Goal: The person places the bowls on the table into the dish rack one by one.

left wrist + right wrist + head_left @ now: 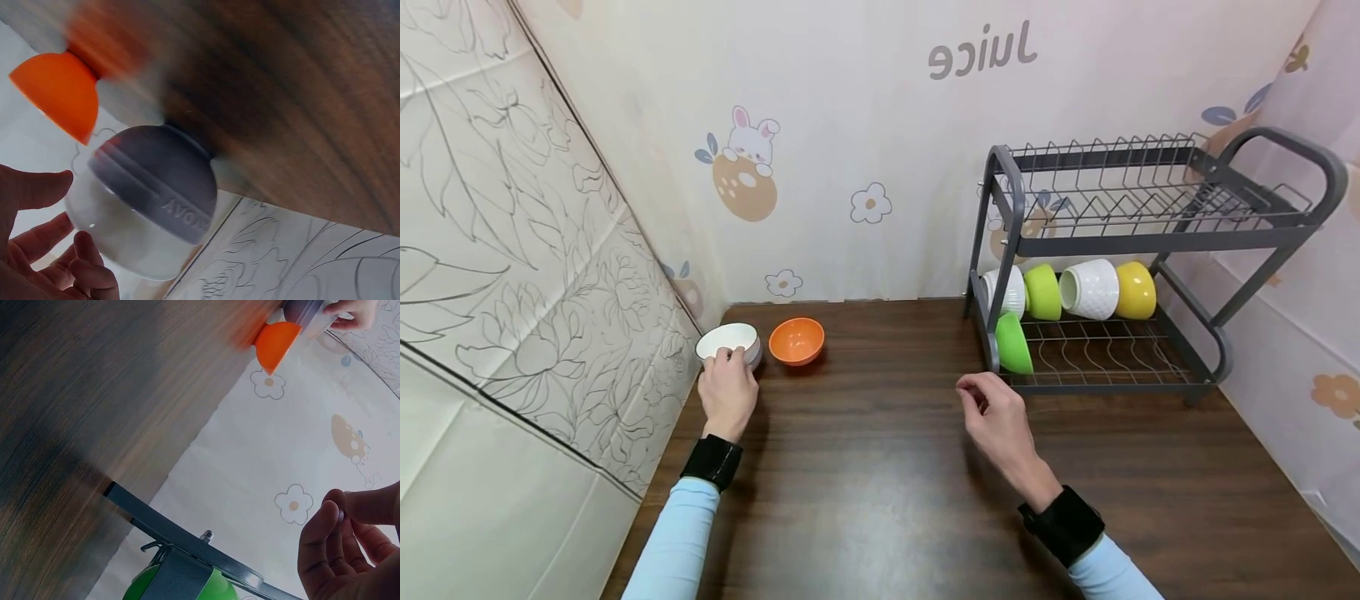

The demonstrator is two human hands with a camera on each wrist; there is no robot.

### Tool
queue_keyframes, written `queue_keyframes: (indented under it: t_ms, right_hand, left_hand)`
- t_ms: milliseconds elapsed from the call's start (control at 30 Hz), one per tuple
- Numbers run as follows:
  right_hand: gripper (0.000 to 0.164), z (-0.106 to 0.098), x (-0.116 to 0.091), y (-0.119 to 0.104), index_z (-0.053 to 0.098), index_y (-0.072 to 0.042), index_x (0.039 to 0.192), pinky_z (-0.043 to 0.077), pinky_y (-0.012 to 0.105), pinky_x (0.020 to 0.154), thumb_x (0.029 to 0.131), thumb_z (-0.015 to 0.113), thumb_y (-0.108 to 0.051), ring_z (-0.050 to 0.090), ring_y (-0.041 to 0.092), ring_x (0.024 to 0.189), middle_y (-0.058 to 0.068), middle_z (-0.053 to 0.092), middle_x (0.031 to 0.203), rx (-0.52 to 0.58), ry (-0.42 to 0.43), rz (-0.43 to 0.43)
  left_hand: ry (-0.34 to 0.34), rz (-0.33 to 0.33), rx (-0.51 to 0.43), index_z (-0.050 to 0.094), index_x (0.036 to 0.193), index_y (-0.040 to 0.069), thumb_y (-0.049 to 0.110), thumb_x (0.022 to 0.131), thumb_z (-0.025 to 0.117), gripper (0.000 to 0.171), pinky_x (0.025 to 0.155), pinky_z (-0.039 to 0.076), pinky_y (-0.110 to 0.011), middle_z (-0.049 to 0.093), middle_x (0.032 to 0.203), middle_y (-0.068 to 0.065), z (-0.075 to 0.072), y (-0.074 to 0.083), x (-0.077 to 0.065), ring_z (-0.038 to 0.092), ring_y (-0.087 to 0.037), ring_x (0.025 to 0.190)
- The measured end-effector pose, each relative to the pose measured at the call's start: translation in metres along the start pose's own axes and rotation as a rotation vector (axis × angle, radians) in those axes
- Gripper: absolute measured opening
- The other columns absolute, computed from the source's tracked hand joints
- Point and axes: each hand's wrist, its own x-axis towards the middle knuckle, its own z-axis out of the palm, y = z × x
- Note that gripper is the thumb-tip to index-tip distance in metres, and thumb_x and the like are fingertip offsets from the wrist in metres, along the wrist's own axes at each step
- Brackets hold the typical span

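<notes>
At the left rear of the table, a white bowl (727,337) sits in a grey bowl (169,169) with raised lettering. My left hand (728,392) is at the near rim of the white bowl. In the left wrist view a gap shows between its thumb and fingers, beside that rim. Just right of the stack stands an orange bowl (797,342). My right hand (997,421) hovers over the table in front of the rack's left end. Its fingers are loosely bent, thumb tip against the index finger, with nothing seen held.
A two-tier dark dish rack (1157,243) stands at the right rear. Its lower shelf bears a green bowl (1013,343), white cups (1096,289), a green cup (1042,292) and a yellow cup (1136,291). Patterned walls (865,125) border the brown table (865,467).
</notes>
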Motion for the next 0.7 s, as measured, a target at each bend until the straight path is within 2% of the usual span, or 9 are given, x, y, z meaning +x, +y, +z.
queue_keyframes:
  t_ms: [233,400,700]
  right_hand:
    - [0.017,-0.001,0.000,0.002,0.074,-0.007,0.100,0.046,0.020,0.063,0.091,0.076,0.007,0.058,0.010,0.074,0.001,0.067,0.094,-0.004,0.003,-0.011]
    - [0.017,-0.001,0.000,0.005,0.074,-0.004,0.099,0.044,0.017,0.064,0.089,0.077,0.010,0.059,0.010,0.073,0.002,0.067,0.092,-0.003,0.027,-0.021]
    - [0.017,-0.003,-0.001,0.006,0.073,-0.005,0.100,0.044,0.017,0.065,0.090,0.076,0.009,0.059,0.011,0.074,0.003,0.068,0.093,-0.006,0.015,-0.012]
  left_hand:
    - [0.040,0.007,0.001,0.073,0.110,-0.006,-0.006,0.089,0.067,0.023,0.069,0.050,-0.064,0.067,0.102,-0.028,0.004,-0.007,0.000,0.057,-0.052,0.087]
    - [0.034,-0.004,-0.003,0.074,0.106,-0.006,-0.010,0.085,0.065,0.022,0.069,0.050,-0.064,0.067,0.100,-0.027,0.004,-0.010,0.002,0.058,-0.052,0.087]
    - [0.038,-0.004,-0.025,0.075,0.100,-0.004,-0.013,0.080,0.064,0.024,0.068,0.050,-0.062,0.066,0.096,-0.024,0.007,-0.013,0.006,0.058,-0.049,0.086]
